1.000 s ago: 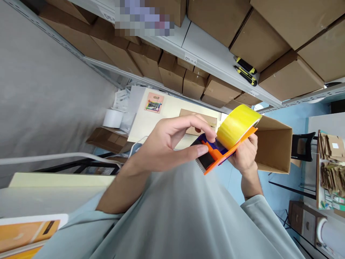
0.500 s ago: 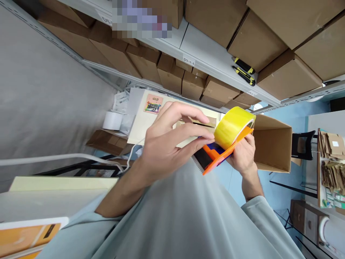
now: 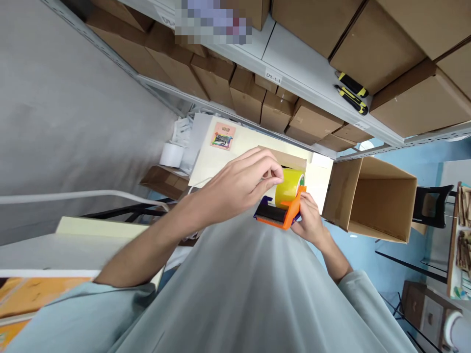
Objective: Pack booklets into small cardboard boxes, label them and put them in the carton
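My right hand (image 3: 309, 219) grips an orange and dark blue tape dispenser (image 3: 293, 210) by its handle side, fingers wrapped around it. A roll of yellow tape (image 3: 289, 189) is mounted on the dispenser, whose black front part faces down and left toward my body. Just left of the roll is my left hand (image 3: 247, 180), its thumb and forefinger pinched together at the roll's upper left side. Whatever lies between those fingertips, if anything, is too small to make out.
An open cardboard box (image 3: 384, 201) stands to the right of the pale table (image 3: 206, 159). Cardboard boxes (image 3: 277, 110) fill the shelves ahead, where two utility knives (image 3: 351, 93) lie on a ledge. A white cable (image 3: 91, 195) crosses at left.
The dispenser has moved left and away from the camera, turning its black front toward my body. My left hand has closed from loosely bent fingers into a pinch beside the roll.
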A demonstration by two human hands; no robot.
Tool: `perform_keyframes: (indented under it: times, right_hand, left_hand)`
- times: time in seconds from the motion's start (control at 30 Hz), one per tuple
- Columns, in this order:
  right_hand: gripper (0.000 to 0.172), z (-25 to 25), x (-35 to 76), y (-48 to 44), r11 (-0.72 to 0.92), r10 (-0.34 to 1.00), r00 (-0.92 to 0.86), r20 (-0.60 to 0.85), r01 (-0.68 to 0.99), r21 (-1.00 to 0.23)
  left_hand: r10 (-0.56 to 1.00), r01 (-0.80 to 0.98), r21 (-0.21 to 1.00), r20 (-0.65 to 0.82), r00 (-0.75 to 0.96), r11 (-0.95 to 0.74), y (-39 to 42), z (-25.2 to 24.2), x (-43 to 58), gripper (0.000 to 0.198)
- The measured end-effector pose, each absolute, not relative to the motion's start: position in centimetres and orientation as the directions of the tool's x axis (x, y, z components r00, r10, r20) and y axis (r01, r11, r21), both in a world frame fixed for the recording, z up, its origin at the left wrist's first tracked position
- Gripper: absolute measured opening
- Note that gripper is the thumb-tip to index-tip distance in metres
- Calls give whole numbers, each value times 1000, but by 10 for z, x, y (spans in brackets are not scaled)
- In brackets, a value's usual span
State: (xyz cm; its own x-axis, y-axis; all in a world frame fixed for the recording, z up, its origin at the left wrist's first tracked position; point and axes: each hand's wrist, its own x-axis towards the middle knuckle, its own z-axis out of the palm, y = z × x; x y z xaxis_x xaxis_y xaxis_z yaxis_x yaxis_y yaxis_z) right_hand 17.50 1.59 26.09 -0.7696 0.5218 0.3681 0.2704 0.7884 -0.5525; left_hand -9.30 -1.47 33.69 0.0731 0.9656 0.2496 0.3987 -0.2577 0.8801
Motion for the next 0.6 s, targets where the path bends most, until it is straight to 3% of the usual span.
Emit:
perform_keyframes:
  times: [0.13,0.27,0.5,0.6]
  right_hand:
    - [9,244,175,-2,603,650,-736,187,351,-716]
    - [16,241,187,-9,462,690,-721,59,377,-803]
    - [9,248,203,-8,522,668,-730,143,322,-790]
    - [9,250,206,-6,537,668,-729,147,336,-774]
  left_hand:
    - [987,443,883,154,39,-156,-16,335,-102,23]
    - [981,529,831,194,10,-170,-14,346,-124,18]
    - [887,556,693,395,240,-459,-24,359,-136,10]
    - [899,536,726,398,183,-431,-44,367,-124,13]
